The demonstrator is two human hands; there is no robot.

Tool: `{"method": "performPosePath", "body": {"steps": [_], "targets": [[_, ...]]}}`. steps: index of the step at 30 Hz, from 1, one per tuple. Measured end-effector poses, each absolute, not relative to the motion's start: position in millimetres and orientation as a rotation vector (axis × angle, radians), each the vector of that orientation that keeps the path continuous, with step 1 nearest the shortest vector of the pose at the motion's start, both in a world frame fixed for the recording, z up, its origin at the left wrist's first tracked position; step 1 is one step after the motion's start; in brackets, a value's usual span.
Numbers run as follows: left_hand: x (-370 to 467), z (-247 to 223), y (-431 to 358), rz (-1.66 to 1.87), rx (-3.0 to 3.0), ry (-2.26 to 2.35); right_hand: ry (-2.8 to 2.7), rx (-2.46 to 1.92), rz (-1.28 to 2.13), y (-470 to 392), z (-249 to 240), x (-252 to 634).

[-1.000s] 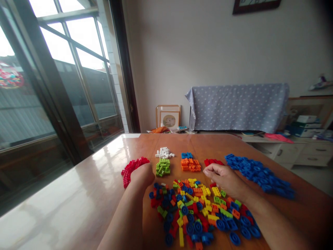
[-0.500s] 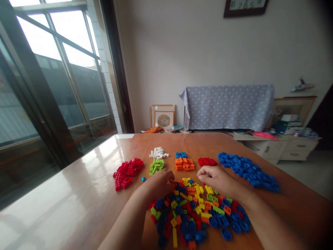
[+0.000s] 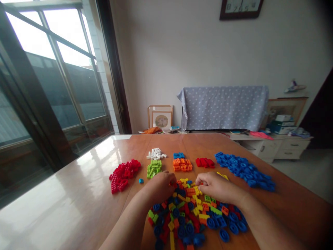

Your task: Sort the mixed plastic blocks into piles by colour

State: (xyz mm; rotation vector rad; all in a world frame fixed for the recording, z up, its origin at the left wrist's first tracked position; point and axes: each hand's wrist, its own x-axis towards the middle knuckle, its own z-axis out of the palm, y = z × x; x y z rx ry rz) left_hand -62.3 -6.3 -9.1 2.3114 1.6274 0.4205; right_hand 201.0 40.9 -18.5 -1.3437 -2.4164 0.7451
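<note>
My left hand (image 3: 162,185) is at the far left edge of the mixed pile of toy building bricks (image 3: 194,208). Its fingers curl down among the bricks, and what they hold, if anything, is hidden. Opposite it, my right hand (image 3: 215,185) hovers low over the pile's far right side, thumb and fingers drawn together; a bit of orange shows by its fingertips. Beyond the right hand lies a yellow brick (image 3: 223,176). The pile mixes yellow, orange, green, red and blue bricks with round dark-blue pieces.
Sorted by colour on the wooden table (image 3: 85,198) are crimson bricks (image 3: 124,175), white bricks (image 3: 156,153), lime bricks (image 3: 154,169), orange bricks (image 3: 182,165), light-blue bricks (image 3: 179,155), red bricks (image 3: 205,162) and blue bricks (image 3: 244,170). One small blue piece (image 3: 141,181) lies alone.
The right hand has come slightly closer to me, lower over the pile. A yellow brick now shows beyond it. The left hand has barely moved; the whole view has shifted a little.
</note>
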Motion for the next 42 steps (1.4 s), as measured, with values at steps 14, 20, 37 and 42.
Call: {"method": "performPosePath", "body": {"steps": [14,20,37,42], "targets": [[-56.6,-14.3,-0.3,0.453,2.313,1.631,-2.284,-1.449,0.706,58.7,-22.2,226.1],[-58.2,-19.9,3.7,0.485,2.298,1.497,-2.228,-1.496,0.647,71.4,-26.2,248.9],[-59.4,-11.3,-1.3,0.619,2.324,1.600,-2.460,-1.511,0.700,54.9,-27.0,221.8],[-61.1,-7.9,-1.6,0.615,2.335,1.616,-2.168,-1.363,0.764,69.7,-25.0,238.9]]}}
